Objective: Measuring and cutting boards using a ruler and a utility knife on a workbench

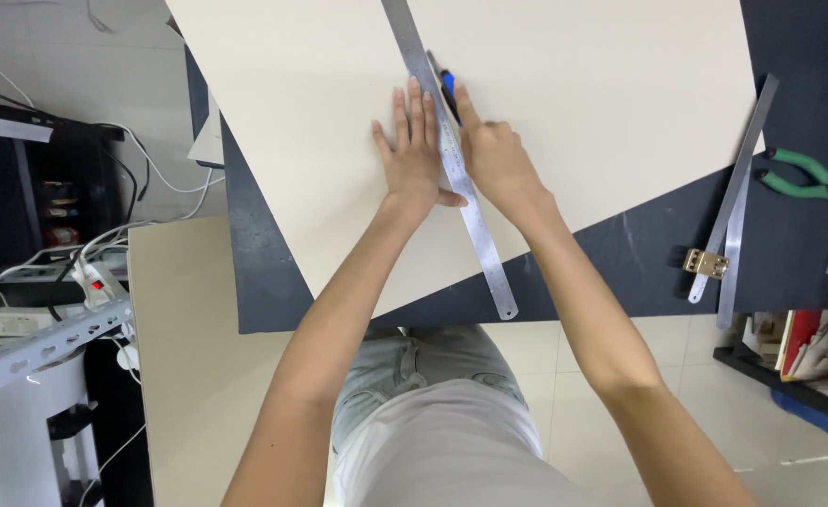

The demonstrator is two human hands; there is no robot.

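The left hand (pixel 412 155) is lying flat, palm down, on the large cream-coloured sheet of board (pixel 311 122), its fingers stretched out straight and lying close together, the thumb reaching across to press on the long flat steel ruler (pixel 452 155). The ruler is running diagonally over the board, from the top edge of the view down past the board's lower edge onto the dark work table (pixel 264 282).

The right hand (pixel 497 160) is sitting just on the other side of the ruler, fingers curled and clamped on a blue-and-black utility knife (pixel 447 89), the index finger extended along its back. The knife is lying tight against the ruler's right edge, on the board, just beyond the left fingertips. The blade tip is too small to make out.

To the right, on the dark table, a folding metal rule with a brass hinge (pixel 728 225) is resting partly on the board's corner. A pair of green-handled pliers (pixel 804 176) is lying just beside it, well apart from both hands. At the left, white cables and a power strip (pixel 90 277) are sitting on a perforated metal shelf (pixel 38 347).
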